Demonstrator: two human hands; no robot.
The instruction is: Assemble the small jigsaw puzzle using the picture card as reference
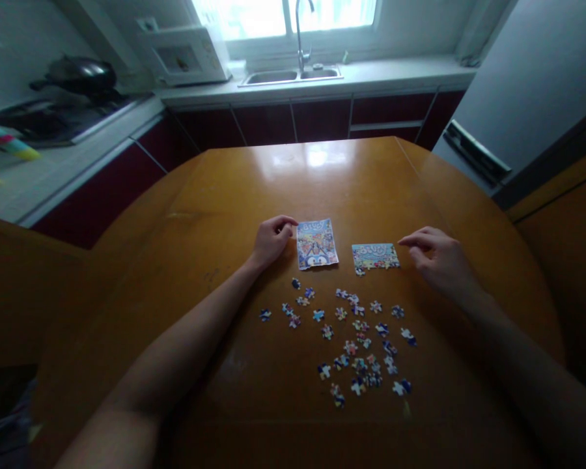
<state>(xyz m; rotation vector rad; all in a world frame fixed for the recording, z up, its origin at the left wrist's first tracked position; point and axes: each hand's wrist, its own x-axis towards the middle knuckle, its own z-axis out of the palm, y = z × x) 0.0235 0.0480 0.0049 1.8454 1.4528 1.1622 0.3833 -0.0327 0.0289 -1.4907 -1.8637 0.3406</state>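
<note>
My left hand (pixel 272 240) rests on the table with its fingers loosely bent and apart. Its index fingertip touches the upper left corner of a printed picture sheet (pixel 317 243), which lies flat. To the right of the sheet lies a joined strip of jigsaw puzzle (pixel 376 256) with light blue at its top and an uneven lower edge. My right hand (pixel 434 253) is just beyond the strip's right end, index finger reaching towards its upper corner, thumb apart. Nothing shows between its fingers. Several loose jigsaw pieces (pixel 350 348) are scattered nearer to me, below the sheet and strip.
All this lies on a brown wooden table (pixel 215 189) with rounded sides. Beyond it are a counter with a double sink (pixel 273 77), a tap and a white microwave (pixel 188 55). A dark pan (pixel 81 75) stands on the stove at left; a grey fridge (pixel 537 85) stands at right.
</note>
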